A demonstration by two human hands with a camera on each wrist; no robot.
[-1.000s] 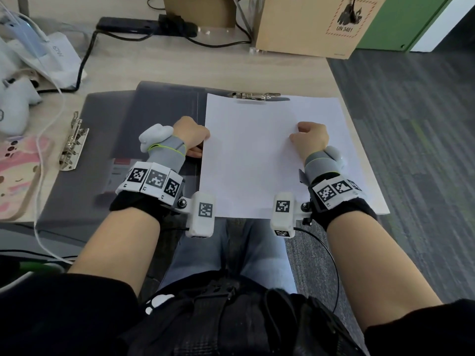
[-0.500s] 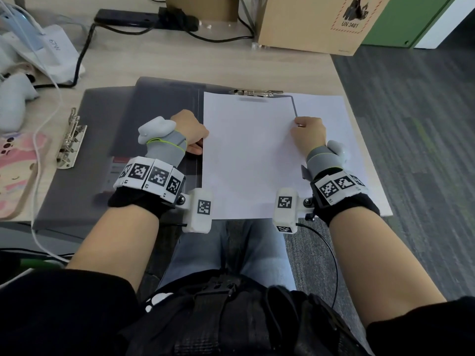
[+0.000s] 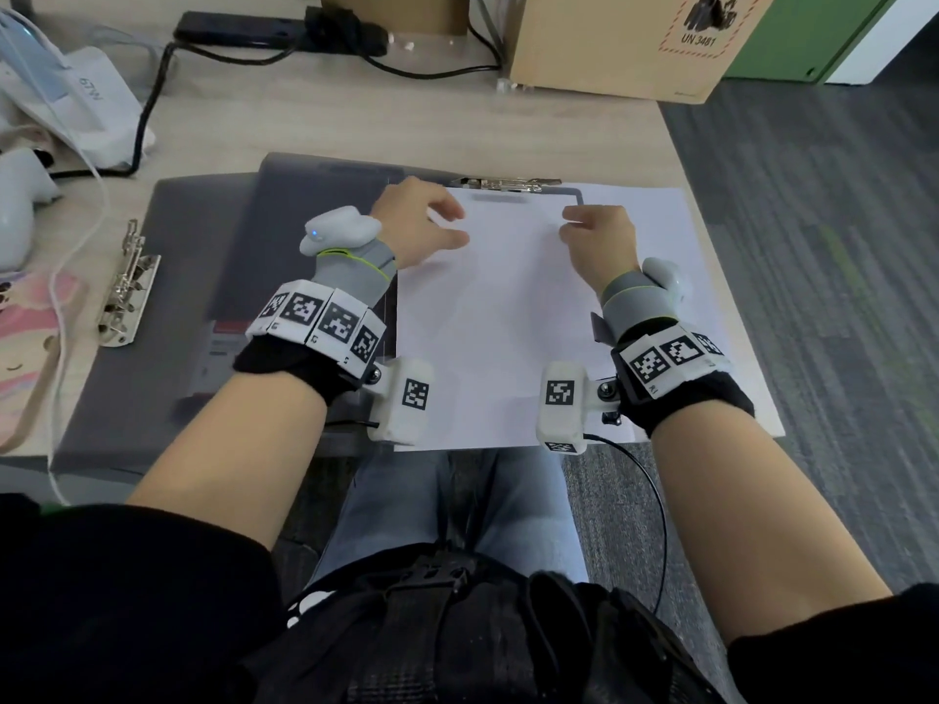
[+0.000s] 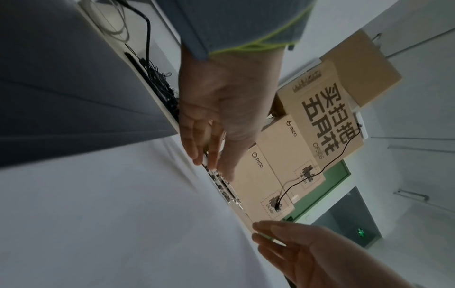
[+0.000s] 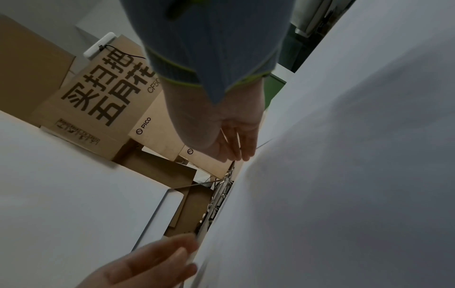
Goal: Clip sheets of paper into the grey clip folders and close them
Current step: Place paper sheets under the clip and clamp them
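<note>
Lay flat on the open grey plastic clip folder (image 3: 305, 205): a thin white paper sheet (image 3: 508, 317), top edge just short of the silver metal clip (image 3: 508, 183). Rested loosely on its upper corners, gripping nothing: left hand (image 3: 416, 223), right hand (image 3: 602, 241). Judged light, floppy, slippery; best steadied flat near both corners.

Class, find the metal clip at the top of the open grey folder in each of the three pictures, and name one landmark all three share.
Head view: the metal clip lies top centre, at the far edge of the white sheet, between the two hands.
Left wrist view: the clip runs diagonally at centre, just beyond the left hand fingertips.
Right wrist view: the clip sits centre, below the right hand.
Shared landmark: the cardboard box marked UN 3481.
</note>
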